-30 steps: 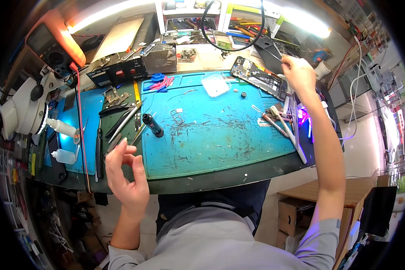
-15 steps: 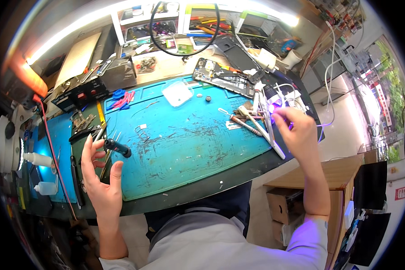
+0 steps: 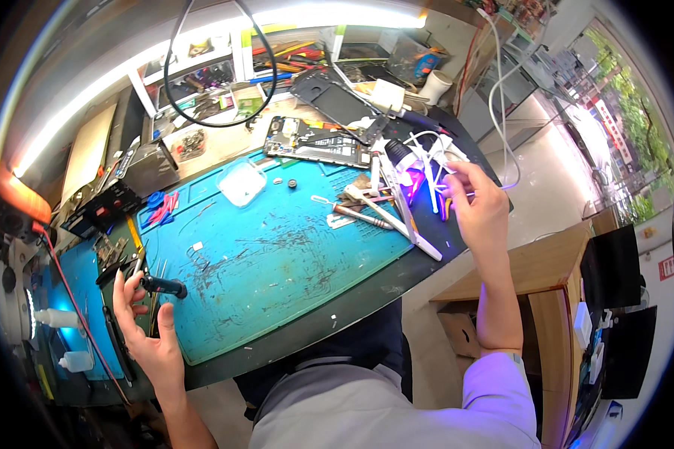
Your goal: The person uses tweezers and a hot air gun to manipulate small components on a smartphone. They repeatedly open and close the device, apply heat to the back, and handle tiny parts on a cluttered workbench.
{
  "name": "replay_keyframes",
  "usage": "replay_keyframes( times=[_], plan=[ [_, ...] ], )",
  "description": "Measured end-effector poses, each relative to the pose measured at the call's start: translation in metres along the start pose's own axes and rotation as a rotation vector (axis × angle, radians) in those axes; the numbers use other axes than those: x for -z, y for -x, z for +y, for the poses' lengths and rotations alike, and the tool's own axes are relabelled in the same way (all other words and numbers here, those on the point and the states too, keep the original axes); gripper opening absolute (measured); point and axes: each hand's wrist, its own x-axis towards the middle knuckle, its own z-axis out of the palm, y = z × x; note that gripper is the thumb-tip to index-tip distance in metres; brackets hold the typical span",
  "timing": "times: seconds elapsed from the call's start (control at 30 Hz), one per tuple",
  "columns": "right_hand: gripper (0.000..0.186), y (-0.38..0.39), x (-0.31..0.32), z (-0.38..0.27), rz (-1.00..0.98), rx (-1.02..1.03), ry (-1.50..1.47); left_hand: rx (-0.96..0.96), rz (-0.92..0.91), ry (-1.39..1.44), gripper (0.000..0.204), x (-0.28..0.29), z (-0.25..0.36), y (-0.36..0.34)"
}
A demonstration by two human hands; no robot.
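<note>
Cylinder (image 3: pixel 165 286), dark, sits at the left edge of the blue mat (image 3: pixel 277 258); can't tell if standing or lying. Left hand (image 3: pixel 154 350) is right beside it, loosely curled, thumb well apart from the fingers; fingertips overlap its near end in view, contact not clear. Right hand (image 3: pixel 481 211) is past the mat's right side, thumb and index close together by the white cables (image 3: pixel 431 183); can't tell if it's gripping anything. Purple light glows just left of it, under the lamp (image 3: pixel 401 154). Opened phone (image 3: pixel 318 142) lies across the mat's far edge, innards up. Clear box (image 3: pixel 241 182) is left of the phone, with a small round dark part (image 3: pixel 292 184) between box and loose tools. Brown-handled tool (image 3: pixel 367 217) crosses near a long white tool (image 3: pixel 419 243) at mat right. Pink and blue clips (image 3: pixel 162 209) at far left corner.
</note>
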Motion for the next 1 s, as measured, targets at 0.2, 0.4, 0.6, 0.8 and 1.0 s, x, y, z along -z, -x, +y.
replay_keyframes(
  times=[0.2,0.4,0.6,0.8,1.0],
  plan=[
    [0.012,0.024,-0.002,-0.008,-0.223,0.051,0.066,-0.008,-0.01,0.021,0.087,-0.005,0.002,-0.001],
    [0.013,0.03,-0.013,0.015,-0.3,0.087,0.136,0.016,-0.001,0.044,0.084,-0.004,-0.005,0.002],
    [0.012,0.04,0.002,0.031,-0.097,-0.001,0.517,0.039,0.017,0.035,0.083,-0.001,-0.008,0.006],
    [0.01,0.043,0.019,0.04,0.044,-0.027,0.559,0.047,-0.013,0.035,0.083,-0.006,-0.004,0.005],
    [0.014,0.041,0.003,0.03,-0.052,-0.024,0.27,-0.006,-0.009,0.062,0.073,-0.002,-0.003,0.006]
  ],
)
